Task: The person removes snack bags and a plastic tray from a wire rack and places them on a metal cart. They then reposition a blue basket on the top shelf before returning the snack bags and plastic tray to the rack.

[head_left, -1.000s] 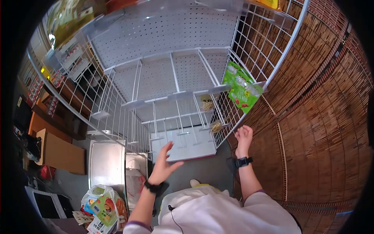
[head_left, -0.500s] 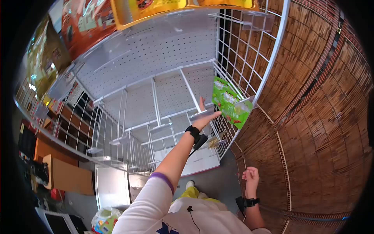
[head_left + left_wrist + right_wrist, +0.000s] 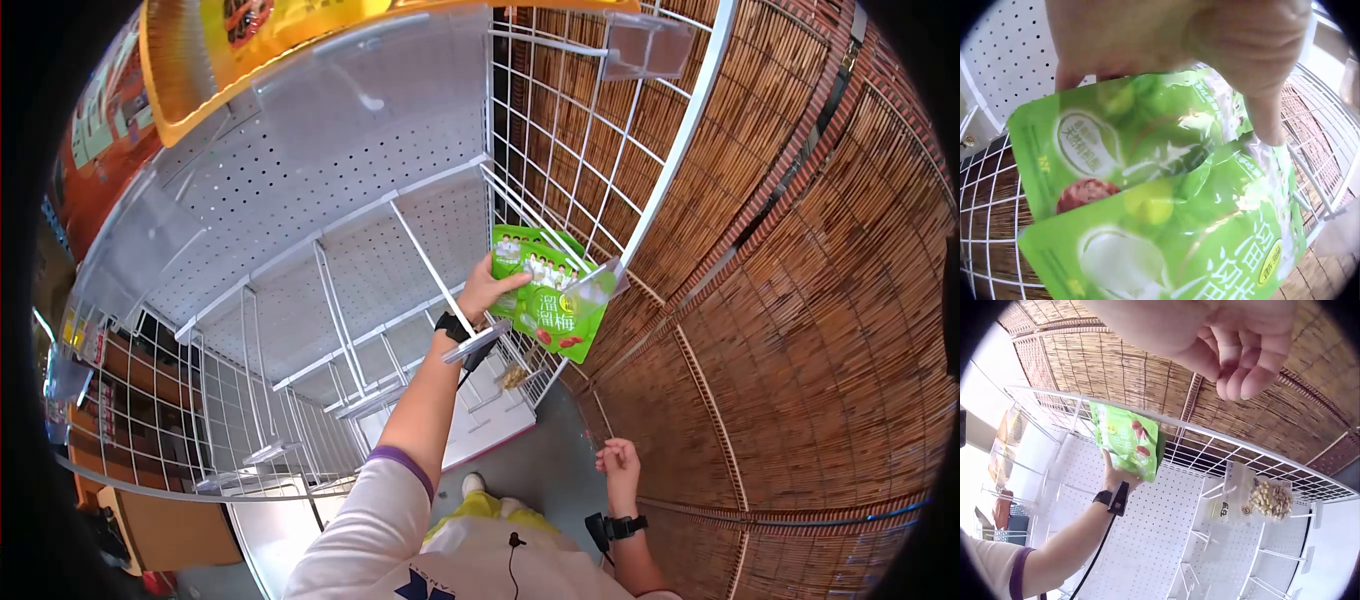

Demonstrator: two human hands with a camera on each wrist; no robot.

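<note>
A white wire rack [image 3: 590, 130] with perforated shelves is seen from below, set against a wall of woven bamboo matting [image 3: 820, 330]. The left hand [image 3: 487, 288] is raised to the rack's right-hand end and is closed around the upper edge of green snack pouches [image 3: 548, 300], which are held just beside the rack's side grille, at the outer end of a shelf rail. In the left wrist view the fingers [image 3: 1266, 94] are shown pinching the pouches [image 3: 1166, 206] from above; two overlapping green pouches can be made out there, printed with pale ovals and a reddish fruit, with the grille wires behind them. In the right wrist view the same pouches [image 3: 1129, 440] are seen gripped by the left hand [image 3: 1117, 478], a dark band and cable worn at its wrist. The right hand [image 3: 620, 468] is held low, well below the rack and well apart from the pouches, near the matting; its fingers [image 3: 1235, 362] are loosely curled and nothing is held in it. Lower on the rack, below the pouches, a small packet of pale nuts [image 3: 1268, 498] is hung at the rack's edge. Yellow and orange packaging [image 3: 230, 40] is shown on the rack's top shelf.
</note>
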